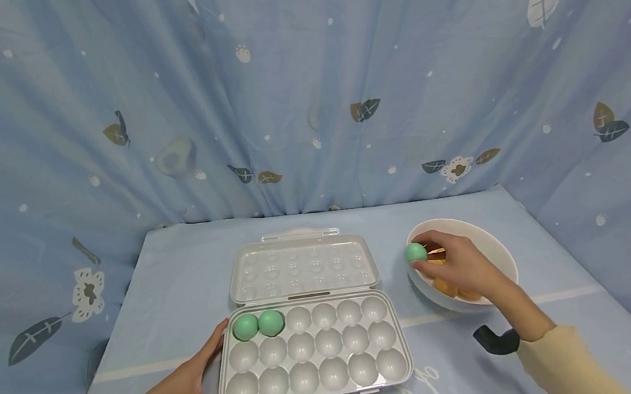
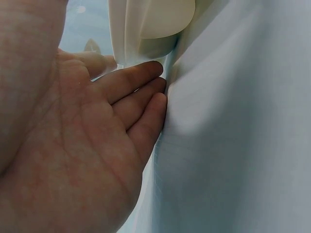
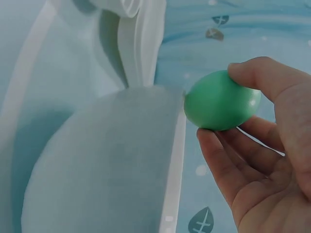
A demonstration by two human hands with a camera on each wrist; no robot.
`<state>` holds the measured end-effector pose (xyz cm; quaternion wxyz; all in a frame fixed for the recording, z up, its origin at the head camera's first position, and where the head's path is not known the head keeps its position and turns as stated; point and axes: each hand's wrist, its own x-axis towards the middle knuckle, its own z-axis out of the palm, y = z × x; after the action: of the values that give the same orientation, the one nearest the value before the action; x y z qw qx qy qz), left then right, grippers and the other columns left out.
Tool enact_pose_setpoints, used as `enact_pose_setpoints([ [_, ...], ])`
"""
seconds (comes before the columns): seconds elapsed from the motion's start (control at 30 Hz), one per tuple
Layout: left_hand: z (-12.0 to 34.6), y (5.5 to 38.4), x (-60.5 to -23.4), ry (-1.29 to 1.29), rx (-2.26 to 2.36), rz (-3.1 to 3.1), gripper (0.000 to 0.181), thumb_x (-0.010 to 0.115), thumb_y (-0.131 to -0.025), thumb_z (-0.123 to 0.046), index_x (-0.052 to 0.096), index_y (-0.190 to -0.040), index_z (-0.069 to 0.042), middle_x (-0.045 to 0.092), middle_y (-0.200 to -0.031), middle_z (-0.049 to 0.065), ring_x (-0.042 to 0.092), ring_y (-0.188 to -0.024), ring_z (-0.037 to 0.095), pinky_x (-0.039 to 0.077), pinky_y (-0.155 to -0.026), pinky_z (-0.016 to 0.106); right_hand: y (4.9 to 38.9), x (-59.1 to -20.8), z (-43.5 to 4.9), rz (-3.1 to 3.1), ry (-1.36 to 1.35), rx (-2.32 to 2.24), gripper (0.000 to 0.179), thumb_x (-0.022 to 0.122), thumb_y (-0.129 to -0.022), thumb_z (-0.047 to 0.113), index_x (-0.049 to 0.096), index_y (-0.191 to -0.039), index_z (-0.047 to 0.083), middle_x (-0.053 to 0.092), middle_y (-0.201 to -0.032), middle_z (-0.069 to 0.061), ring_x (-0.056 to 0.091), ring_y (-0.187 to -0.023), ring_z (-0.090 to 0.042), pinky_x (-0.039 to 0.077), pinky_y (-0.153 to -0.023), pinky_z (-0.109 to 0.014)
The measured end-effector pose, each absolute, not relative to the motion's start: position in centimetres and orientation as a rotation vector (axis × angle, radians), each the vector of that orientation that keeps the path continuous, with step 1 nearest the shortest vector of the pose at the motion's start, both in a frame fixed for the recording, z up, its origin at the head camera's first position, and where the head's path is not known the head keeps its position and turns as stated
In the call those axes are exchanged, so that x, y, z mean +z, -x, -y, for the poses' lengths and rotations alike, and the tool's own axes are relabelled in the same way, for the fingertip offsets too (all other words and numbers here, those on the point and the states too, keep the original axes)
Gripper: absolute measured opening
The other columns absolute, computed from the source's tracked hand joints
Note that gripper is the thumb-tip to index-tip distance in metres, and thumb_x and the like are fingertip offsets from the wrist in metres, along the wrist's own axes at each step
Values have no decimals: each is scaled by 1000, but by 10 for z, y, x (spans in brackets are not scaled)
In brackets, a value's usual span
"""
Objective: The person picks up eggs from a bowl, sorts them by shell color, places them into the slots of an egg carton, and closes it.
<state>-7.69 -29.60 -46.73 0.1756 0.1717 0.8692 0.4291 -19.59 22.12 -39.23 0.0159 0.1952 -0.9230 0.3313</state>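
A grey plastic egg tray (image 1: 315,346) with rows of round cups lies unfolded, its clear lid (image 1: 303,267) laid back behind it. Two green toy eggs (image 1: 271,323) sit in the back row at the left end. My left hand (image 1: 176,391) rests along the tray's left side, thumb by the front corner and index finger by the back one; its other fingers (image 2: 141,97) lie loosely straight against the cloth. At the left rim of a white bowl (image 1: 500,253), my right hand (image 1: 458,263) pinches another green egg (image 3: 221,101) between thumb and fingertips.
Several orange-yellow pieces (image 1: 445,286) lie in the bowl, partly hidden by my right hand. A black curved object (image 1: 495,340) shows beside my right wrist. Light blue cloth (image 1: 183,272) covers the table, and a patterned blue curtain (image 1: 291,95) hangs behind it.
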Motion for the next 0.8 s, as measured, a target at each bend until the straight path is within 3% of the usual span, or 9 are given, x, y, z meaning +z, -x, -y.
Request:
enact_pose_setpoints([
  [0.37,295,76,-466,-477,1197,-2463,129,92,-78,-38,0,-168,-27,26,-169,18,28,-150,42,39,-109,27,197,-398,-190,2788,-685,1111,41,82,-90,27,67,-126,13,71,-117,-1,71,-106,-22,58,-92,-38],
  [0.53,294,78,-467,-452,1184,-2465,131,93,-76,-37,0,-168,-28,26,-169,15,27,-150,40,38,-111,30,197,-400,-173,2765,-730,1152,40,83,-90,27,68,-124,13,71,-116,-2,71,-106,-23,58,-93,-42],
  [0.8,294,79,-470,-433,1174,-2489,132,94,-74,-38,2,-168,-29,27,-169,14,28,-150,39,36,-111,26,196,-403,-148,2769,-792,1227,40,83,-89,25,68,-124,13,71,-118,-1,70,-108,-23,58,-93,-35],
])
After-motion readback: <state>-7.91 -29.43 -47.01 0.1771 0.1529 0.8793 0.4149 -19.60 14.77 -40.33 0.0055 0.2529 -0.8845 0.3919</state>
